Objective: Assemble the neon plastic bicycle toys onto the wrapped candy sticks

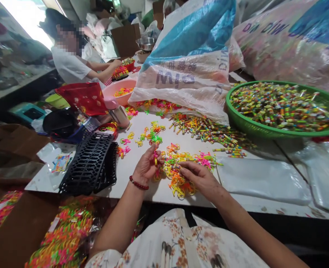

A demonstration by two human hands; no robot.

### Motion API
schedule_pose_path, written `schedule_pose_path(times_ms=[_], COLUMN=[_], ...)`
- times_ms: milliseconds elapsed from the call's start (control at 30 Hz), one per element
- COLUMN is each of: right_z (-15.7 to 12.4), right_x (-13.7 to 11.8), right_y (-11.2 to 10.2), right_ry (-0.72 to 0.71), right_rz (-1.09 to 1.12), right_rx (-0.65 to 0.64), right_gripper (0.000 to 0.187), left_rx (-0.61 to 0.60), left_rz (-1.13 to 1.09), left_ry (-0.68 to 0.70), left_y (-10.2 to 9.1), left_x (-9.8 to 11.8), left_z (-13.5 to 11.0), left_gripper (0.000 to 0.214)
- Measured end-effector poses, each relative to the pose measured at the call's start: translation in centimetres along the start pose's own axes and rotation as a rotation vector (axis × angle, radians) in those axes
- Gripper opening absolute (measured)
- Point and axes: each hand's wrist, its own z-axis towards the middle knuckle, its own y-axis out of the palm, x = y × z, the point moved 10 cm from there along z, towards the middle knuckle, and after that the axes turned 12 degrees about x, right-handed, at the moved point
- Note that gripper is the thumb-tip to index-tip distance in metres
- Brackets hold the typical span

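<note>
My left hand (pixel 147 165), with a red bead bracelet at the wrist, is turned palm inward with its fingers curled around a small pink and yellow plastic piece (pixel 155 160). Just right of it, my right hand (pixel 200 176) pinches thumb and fingers together over a pile of small colourful plastic pieces (pixel 181 190). Whatever is between those right fingertips is too small to name. More loose pieces (pixel 154 132), green, yellow and pink, lie on the white table beyond my left hand. Behind the pile are many thin, colourful wrapped tubes (pixel 209 128).
A green basket (pixel 264 132) heaped with small tubes stands at right, near clear plastic bags (pixel 264 180). A large woven sack (pixel 181 74) leans behind. Black plastic racks (pixel 87 160) and a flask (pixel 118 113) are at left. Another person (pixel 72 63) works at the far left.
</note>
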Motion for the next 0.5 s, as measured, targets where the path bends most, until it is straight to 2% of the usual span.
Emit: schedule_pose_path(times_ms=[200,367,433,500], right_z=[0.4,0.9,1.0,1.0], right_x=[-0.7,-0.8,-0.8,-0.9], right_y=[-0.7,-1.3,-1.3,-1.1], right_ry=[-0.075,-0.114,-0.141,-0.176], right_rz=[0.005,-0.029,-0.060,-0.067], right_rx=[0.115,0.169,0.171,0.165], right_gripper=[0.034,0.033,0.031,0.029], left_rx=[-0.001,0.123,0.138,0.115], left_rz=[0.157,0.334,0.347,0.370], left_ry=[-0.010,0.317,0.360,0.343], left_y=[0.6,0.1,0.3,0.8], left_x=[-2.0,-1.3,-1.7,-2.4], left_z=[-0.4,-0.7,-1.0,-1.2], left_gripper=[0.028,0.023,0.027,0.032])
